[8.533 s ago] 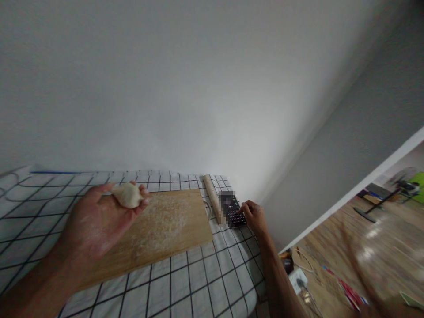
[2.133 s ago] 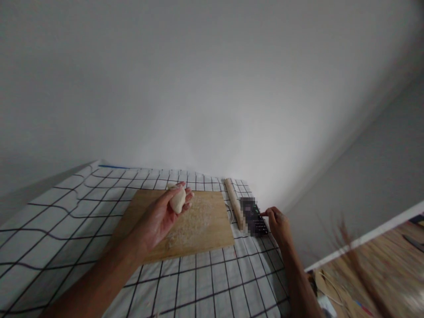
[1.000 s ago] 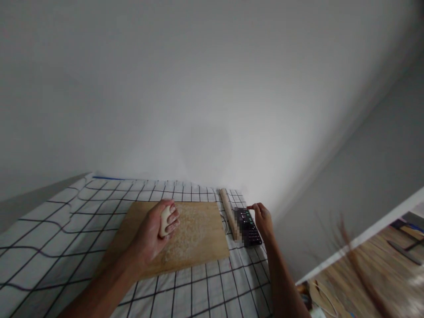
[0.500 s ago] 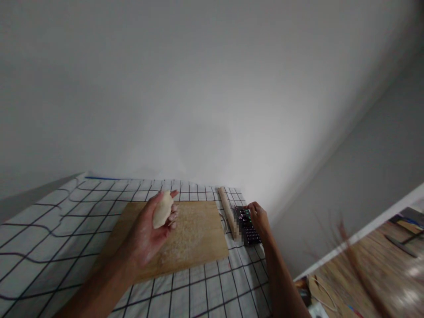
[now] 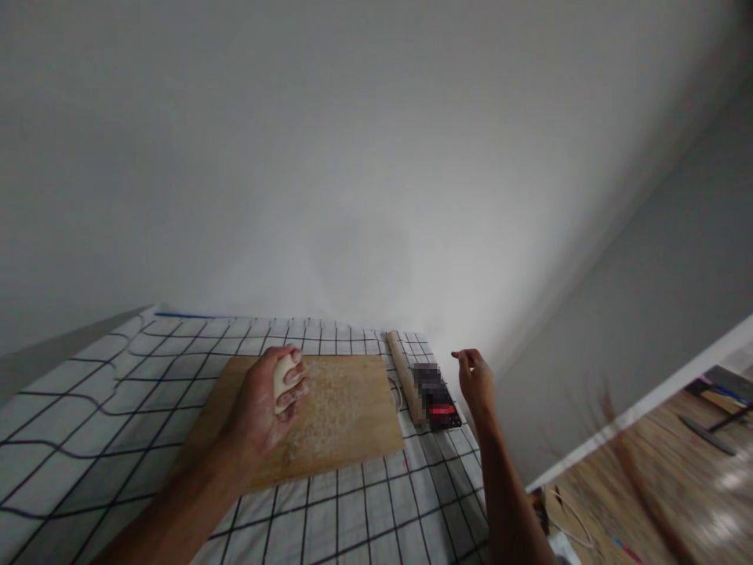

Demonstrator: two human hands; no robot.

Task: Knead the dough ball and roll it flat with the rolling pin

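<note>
head view: dough gripped over floured board

left hand closed around a pale dough lump, fingers wrapped and clamped on it, poised just above the wooden board. flour dusting across the board's middle. right hand raised at 3 o'clock from the board, fingers loosely curled with fingertips close together, holding nothing, hovering just beside the phone. phone flat on the checked cloth of the desk, touching or nearly touching the rolling pin. rolling pin along the board's 3 o'clock edge, pointing toward 12.
</note>
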